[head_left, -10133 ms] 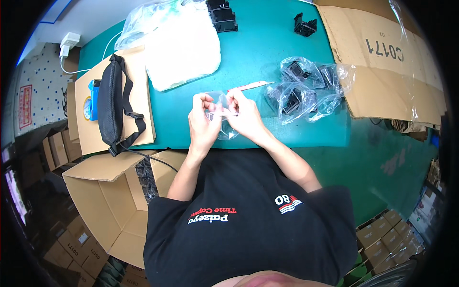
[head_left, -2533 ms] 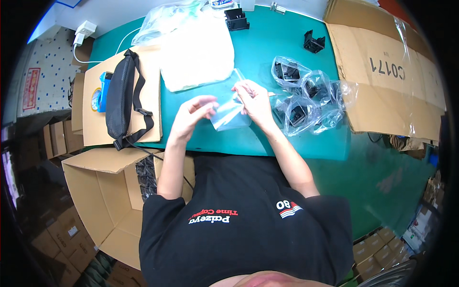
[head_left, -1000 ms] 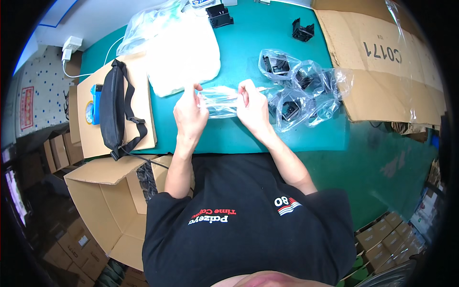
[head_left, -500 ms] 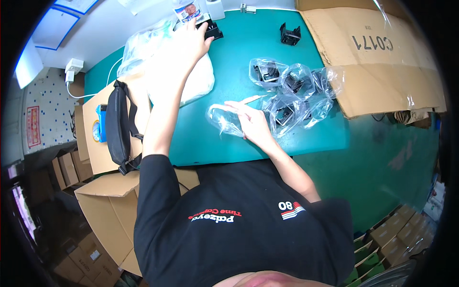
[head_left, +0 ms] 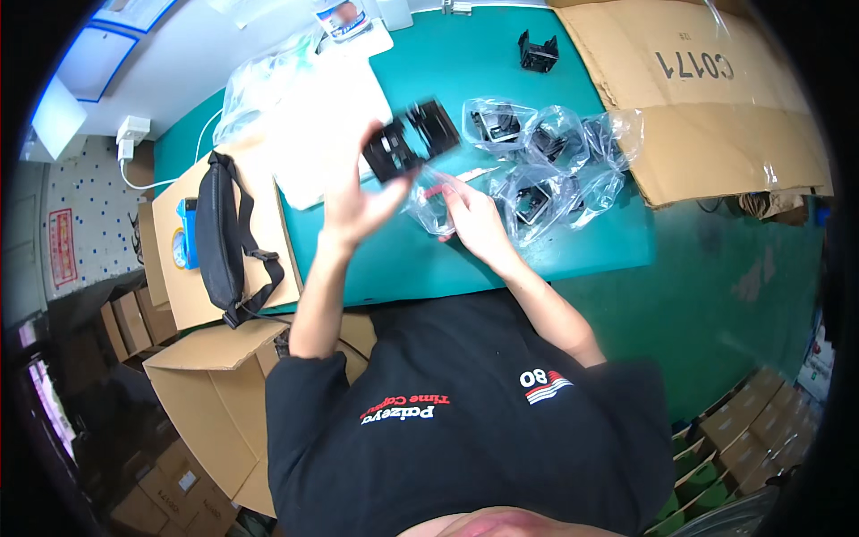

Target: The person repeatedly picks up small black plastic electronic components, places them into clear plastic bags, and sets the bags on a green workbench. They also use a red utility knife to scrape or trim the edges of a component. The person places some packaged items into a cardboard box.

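My left hand (head_left: 361, 199) grips a black plastic frame-like part (head_left: 410, 141), tilted and slightly blurred, above the green tabletop. Just to its right, my right hand (head_left: 474, 219) is closed on a clear plastic bag (head_left: 429, 213), which hangs toward the left hand below the part. To the right lie several black parts in clear bags, one of them a bagged part (head_left: 534, 206) close to the right hand. A bare black part (head_left: 538, 52) stands farther back. Left of the held part is a white stack of plastic bags (head_left: 313, 134).
A black waist bag (head_left: 224, 233) lies on cardboard at the left, beside a blue tape dispenser (head_left: 186, 233). A large cardboard box (head_left: 716, 116) borders the right side. An open carton (head_left: 210, 385) stands below the left table edge. A white container (head_left: 343, 20) is at the back.
My left hand has come back from the far end of the table, bringing the black part close to the clear bag. My right hand still holds the bag.
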The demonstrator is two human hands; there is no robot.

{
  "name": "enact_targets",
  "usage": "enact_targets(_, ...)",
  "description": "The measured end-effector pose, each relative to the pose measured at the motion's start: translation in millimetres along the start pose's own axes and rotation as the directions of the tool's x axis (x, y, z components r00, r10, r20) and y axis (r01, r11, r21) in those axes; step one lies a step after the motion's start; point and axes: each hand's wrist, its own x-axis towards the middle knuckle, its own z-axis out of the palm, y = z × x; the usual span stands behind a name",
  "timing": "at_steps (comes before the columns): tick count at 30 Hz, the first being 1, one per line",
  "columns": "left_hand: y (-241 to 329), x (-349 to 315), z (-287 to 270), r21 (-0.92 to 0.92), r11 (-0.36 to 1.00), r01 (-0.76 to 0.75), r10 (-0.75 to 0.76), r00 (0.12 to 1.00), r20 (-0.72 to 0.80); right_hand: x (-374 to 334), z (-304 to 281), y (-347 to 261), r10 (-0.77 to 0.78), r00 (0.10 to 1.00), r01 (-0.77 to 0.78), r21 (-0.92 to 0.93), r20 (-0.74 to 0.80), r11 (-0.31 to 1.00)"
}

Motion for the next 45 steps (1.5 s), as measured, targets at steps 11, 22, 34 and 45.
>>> enact_targets(11,14,-91,-11,-0.065,0.996,0.066,-0.062,0.996,0.066,3,7,0,0.019,0.987,-0.057,0.24,0.157,0.969)
enact_targets(22,36,-87,-6,0.206,0.972,0.116,-0.137,0.986,0.091,-5,7,7,-0.559,0.827,0.424,-0.586,-0.061,0.691)
enact_targets(34,33,-84,10,0.286,0.956,0.068,-0.049,0.996,-0.073,-6,11,1,-0.393,0.919,0.346,-0.552,0.035,0.759)
enact_targets(45,34,-81,25,0.272,0.95,0.15,-0.111,0.982,-0.153,-23,48,21,-0.48,0.826,0.438,-0.2,-0.295,0.876)
